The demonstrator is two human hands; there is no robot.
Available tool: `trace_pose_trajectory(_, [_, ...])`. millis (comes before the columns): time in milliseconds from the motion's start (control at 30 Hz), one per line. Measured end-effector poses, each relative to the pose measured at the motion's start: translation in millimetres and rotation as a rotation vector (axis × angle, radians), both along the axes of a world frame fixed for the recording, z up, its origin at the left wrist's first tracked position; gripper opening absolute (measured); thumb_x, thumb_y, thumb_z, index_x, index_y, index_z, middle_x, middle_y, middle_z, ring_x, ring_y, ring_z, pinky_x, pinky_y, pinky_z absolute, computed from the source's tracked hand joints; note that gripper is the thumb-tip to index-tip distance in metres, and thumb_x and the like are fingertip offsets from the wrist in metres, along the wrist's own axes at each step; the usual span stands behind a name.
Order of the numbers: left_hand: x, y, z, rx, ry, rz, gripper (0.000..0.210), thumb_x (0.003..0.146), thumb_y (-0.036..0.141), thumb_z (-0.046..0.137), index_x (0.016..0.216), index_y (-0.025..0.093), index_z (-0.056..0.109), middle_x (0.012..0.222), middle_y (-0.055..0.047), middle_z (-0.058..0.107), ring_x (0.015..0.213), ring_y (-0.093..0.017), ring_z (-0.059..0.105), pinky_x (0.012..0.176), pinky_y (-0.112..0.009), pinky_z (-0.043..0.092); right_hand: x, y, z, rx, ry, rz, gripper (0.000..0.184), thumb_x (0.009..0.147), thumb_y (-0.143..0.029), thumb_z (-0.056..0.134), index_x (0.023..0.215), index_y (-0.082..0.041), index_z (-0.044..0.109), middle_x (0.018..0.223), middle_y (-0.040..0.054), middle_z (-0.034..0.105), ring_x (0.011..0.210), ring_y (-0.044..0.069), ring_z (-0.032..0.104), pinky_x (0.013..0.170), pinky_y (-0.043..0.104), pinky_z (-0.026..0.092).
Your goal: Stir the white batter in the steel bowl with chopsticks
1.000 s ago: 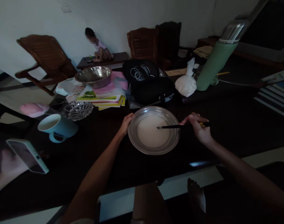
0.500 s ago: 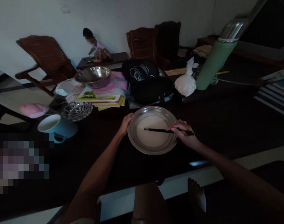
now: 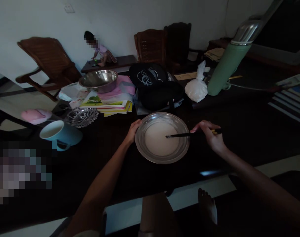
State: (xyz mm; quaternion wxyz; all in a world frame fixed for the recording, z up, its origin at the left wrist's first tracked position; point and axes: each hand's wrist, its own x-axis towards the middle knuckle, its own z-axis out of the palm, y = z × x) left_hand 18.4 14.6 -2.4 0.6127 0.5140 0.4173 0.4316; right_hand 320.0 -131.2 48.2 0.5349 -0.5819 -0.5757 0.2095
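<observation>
Since half a second ago the right hand [image 3: 211, 138] has drawn rightward, closed around the chopsticks [image 3: 189, 134] whose tips lie leftward in the batter, while the left hand [image 3: 133, 129] grips the bowl [image 3: 162, 158] rim.

silver bowl [image 3: 140, 144] w/ white batter [image 3: 157, 143], black chopsticks [image 3: 182, 134] — green flask [image 3: 226, 70]

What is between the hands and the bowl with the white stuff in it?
Nothing visible. The left hand already grips the rim of the metal bowl. The right hand holds dark chopsticks whose tips reach into the white batter. The blue mug and black bag sit off to the side and behind.
</observation>
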Motion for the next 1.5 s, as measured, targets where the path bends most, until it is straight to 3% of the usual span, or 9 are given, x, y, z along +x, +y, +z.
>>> trace_pose_trajectory(133, [0, 0, 0.3, -0.004, 0.001, -0.008, 0.046, 0.066, 0.047, 0.078, 0.059, 0.020, 0.042, 0.056, 0.006, 0.037, 0.052, -0.008, 0.034, 0.048, -0.022, 0.028, -5, -4, -1.6, -0.032, 0.079, 0.028, 0.050, 0.094, -0.062, 0.053, 0.063, -0.026, 0.070, 0.063, 0.0016, 0.072, 0.065, 0.023, 0.068, 0.080, 0.042, 0.048])
trace_pose_trajectory(367, [-3, 3, -6.8, 0.016, -0.005, -0.015, 0.046, 0.066, 0.048, 0.077, 0.060, 0.019, 0.042, 0.056, 0.007, 0.039, 0.052, -0.008, 0.036, 0.048, -0.021, 0.028, -26, -6, -20.0, -0.005, -0.175, 0.202, 0.049, 0.097, -0.060, 0.048, 0.074, -0.029, 0.077, 0.077, 0.0024, 0.078, 0.076, 0.022, 0.068, 0.078, 0.039, 0.046])
trace_pose_trajectory(467, [-3, 4, -8.1, 0.026, -0.007, -0.015, 0.045, 0.066, 0.049, 0.077, 0.060, 0.019, 0.044, 0.057, 0.006, 0.040, 0.053, -0.008, 0.036, 0.049, -0.021, 0.029, -31, 0, -26.8, 0.029, -0.230, 0.214, 0.045, 0.099, -0.057, 0.048, 0.079, -0.030, 0.079, 0.078, 0.0011, 0.078, 0.077, 0.021, 0.066, 0.079, 0.040, 0.044])
trace_pose_trajectory(633, [-3, 2, -3.9, 0.016, -0.002, -0.024, 0.046, 0.067, 0.048, 0.079, 0.060, 0.019, 0.043, 0.056, 0.007, 0.039, 0.052, -0.008, 0.035, 0.049, -0.021, 0.029, -25, 9, -27.1, 0.071, -0.256, 0.159, 0.039, 0.098, -0.053, 0.052, 0.080, -0.030, 0.079, 0.077, 0.0002, 0.078, 0.073, 0.020, 0.063, 0.079, 0.040, 0.041])
trace_pose_trajectory(800, [-2, 2, -2.5, 0.011, -0.010, -0.027, 0.050, 0.065, 0.050, 0.080, 0.059, 0.019, 0.040, 0.056, 0.007, 0.036, 0.052, -0.008, 0.033, 0.049, -0.021, 0.028, -10, 11, -16.5, 0.087, -0.272, 0.049, 0.039, 0.097, -0.054, 0.053, 0.078, -0.030, 0.077, 0.078, -0.0002, 0.078, 0.075, 0.021, 0.065, 0.081, 0.041, 0.039])
trace_pose_trajectory(1033, [-2, 2, -3.7, 0.005, 0.004, -0.007, 0.048, 0.065, 0.049, 0.079, 0.059, 0.019, 0.042, 0.056, 0.007, 0.037, 0.052, -0.008, 0.034, 0.048, -0.021, 0.027, 6, 0, 1.4, 0.034, -0.094, -0.062, 0.046, 0.095, -0.060, 0.053, 0.067, -0.028, 0.072, 0.068, 0.0010, 0.074, 0.071, 0.023, 0.067, 0.082, 0.043, 0.045])
trace_pose_trajectory(1200, [-2, 1, -2.4, 0.023, -0.001, -0.023, 0.048, 0.064, 0.050, 0.078, 0.058, 0.020, 0.041, 0.055, 0.007, 0.036, 0.051, -0.008, 0.032, 0.047, -0.021, 0.026, -1, -8, -1.2, -0.019, 0.018, 0.030, 0.047, 0.094, -0.060, 0.054, 0.066, -0.027, 0.071, 0.065, 0.0011, 0.073, 0.070, 0.023, 0.067, 0.078, 0.041, 0.048])
trace_pose_trajectory(1367, [-2, 2, -3.3, 0.019, 0.010, -0.007, 0.046, 0.068, 0.046, 0.076, 0.058, 0.020, 0.040, 0.055, 0.007, 0.036, 0.051, -0.008, 0.033, 0.047, -0.021, 0.027, -18, -7, -14.7, 0.008, -0.105, 0.175, 0.044, 0.097, -0.056, 0.052, 0.072, -0.029, 0.075, 0.074, 0.0006, 0.077, 0.075, 0.021, 0.069, 0.081, 0.040, 0.046])
trace_pose_trajectory(1500, [-2, 3, -5.0, 0.005, 0.010, 0.003, 0.043, 0.069, 0.045, 0.075, 0.059, 0.020, 0.041, 0.056, 0.006, 0.038, 0.052, -0.008, 0.035, 0.049, -0.021, 0.028, -26, 1, -24.6, 0.025, -0.193, 0.212, 0.043, 0.098, -0.055, 0.050, 0.077, -0.030, 0.076, 0.079, 0.0008, 0.079, 0.075, 0.021, 0.068, 0.078, 0.040, 0.044])
